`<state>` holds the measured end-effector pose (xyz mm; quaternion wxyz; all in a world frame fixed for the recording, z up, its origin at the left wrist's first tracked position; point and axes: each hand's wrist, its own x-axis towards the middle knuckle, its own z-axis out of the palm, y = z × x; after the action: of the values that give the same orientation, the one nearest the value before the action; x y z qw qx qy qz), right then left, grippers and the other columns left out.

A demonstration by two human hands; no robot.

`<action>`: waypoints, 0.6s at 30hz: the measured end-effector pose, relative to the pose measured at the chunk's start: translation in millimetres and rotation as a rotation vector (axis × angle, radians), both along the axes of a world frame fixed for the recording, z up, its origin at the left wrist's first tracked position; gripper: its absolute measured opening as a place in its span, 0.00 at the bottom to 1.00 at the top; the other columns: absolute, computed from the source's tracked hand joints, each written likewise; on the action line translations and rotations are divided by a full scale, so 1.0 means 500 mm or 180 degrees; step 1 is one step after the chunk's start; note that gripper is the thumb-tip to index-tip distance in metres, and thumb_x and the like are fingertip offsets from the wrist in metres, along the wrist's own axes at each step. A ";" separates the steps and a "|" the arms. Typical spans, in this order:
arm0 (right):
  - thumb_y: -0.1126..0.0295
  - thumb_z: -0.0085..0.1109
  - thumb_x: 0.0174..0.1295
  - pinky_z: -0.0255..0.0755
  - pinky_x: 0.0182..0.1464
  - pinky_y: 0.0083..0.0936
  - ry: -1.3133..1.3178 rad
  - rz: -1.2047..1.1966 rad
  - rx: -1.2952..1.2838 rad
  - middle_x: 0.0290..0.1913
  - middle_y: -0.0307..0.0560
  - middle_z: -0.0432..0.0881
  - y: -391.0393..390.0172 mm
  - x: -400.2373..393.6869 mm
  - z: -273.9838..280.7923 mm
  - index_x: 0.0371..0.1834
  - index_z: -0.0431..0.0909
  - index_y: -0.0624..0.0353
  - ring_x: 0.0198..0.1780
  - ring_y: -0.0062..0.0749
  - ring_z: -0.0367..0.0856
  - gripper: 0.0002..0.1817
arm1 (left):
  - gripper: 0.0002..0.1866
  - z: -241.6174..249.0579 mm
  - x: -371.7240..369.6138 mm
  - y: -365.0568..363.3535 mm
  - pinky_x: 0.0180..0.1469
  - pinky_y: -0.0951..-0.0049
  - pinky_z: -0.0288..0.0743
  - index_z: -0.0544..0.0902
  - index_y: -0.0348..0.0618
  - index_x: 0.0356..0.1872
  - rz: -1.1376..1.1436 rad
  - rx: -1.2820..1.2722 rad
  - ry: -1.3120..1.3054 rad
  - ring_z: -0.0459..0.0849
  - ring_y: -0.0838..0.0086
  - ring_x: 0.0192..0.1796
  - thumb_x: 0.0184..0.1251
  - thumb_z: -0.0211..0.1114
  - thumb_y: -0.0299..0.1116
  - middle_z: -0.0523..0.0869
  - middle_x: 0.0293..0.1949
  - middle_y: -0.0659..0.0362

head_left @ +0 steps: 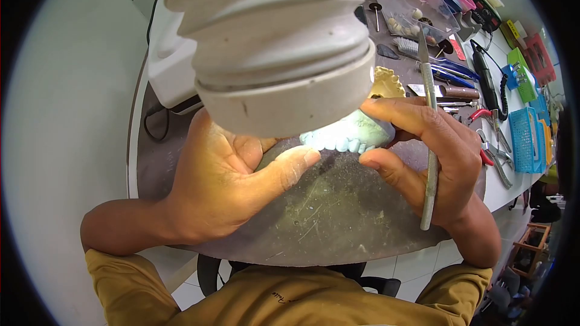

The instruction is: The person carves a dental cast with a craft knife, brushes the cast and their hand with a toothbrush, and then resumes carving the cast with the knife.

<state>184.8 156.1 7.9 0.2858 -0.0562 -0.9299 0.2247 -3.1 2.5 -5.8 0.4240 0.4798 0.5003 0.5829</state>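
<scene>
A pale blue-green dental model (pixel 350 134) with a row of teeth is held up under the hose nozzle, brightly lit. My right hand (pixel 426 151) grips its right side between thumb and forefinger. A metal knife-like tool (pixel 429 145) also rests upright in that hand, its blade pointing away from me. My left hand (pixel 235 175) is at the model's left side, thumb tip near the front teeth; its other fingers are partly hidden behind the nozzle, and whether they touch the model is unclear.
A large ribbed hose (pixel 278 42) hangs over the grey work surface (pixel 314 223). Behind the model is a yellow dental cast (pixel 388 83). Pliers (pixel 498 160), a clear plastic box (pixel 417 9) and a blue basket (pixel 527 139) lie at the right.
</scene>
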 end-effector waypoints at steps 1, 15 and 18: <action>0.65 0.78 0.53 0.80 0.39 0.23 -0.0023 -0.0019 0.0014 0.44 0.55 0.87 0.000 0.000 0.000 0.50 0.83 0.69 0.36 0.32 0.86 0.25 | 0.31 0.002 -0.002 -0.001 0.71 0.64 0.68 0.64 0.33 0.67 -0.0028 -0.0040 0.0099 0.71 0.68 0.68 0.61 0.62 0.14 0.69 0.64 0.51; 0.66 0.79 0.51 0.80 0.44 0.27 0.0018 0.0014 0.0208 0.43 0.56 0.88 0.004 0.002 -0.001 0.48 0.83 0.67 0.41 0.39 0.88 0.24 | 0.33 -0.011 0.001 0.003 0.73 0.64 0.66 0.62 0.33 0.69 -0.0128 0.0280 0.0148 0.70 0.66 0.69 0.60 0.62 0.13 0.68 0.65 0.51; 0.66 0.79 0.51 0.80 0.44 0.27 0.0047 0.0018 0.0221 0.43 0.56 0.88 0.004 0.001 -0.003 0.48 0.83 0.68 0.40 0.38 0.88 0.24 | 0.33 -0.008 0.003 0.002 0.73 0.64 0.65 0.62 0.33 0.68 -0.0052 0.0230 0.0097 0.70 0.66 0.69 0.60 0.62 0.13 0.68 0.65 0.51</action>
<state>185.5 158.3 6.6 0.2937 -0.0420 -0.9352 0.1935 -1.7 3.5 -9.7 0.4035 0.5077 0.4813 0.5898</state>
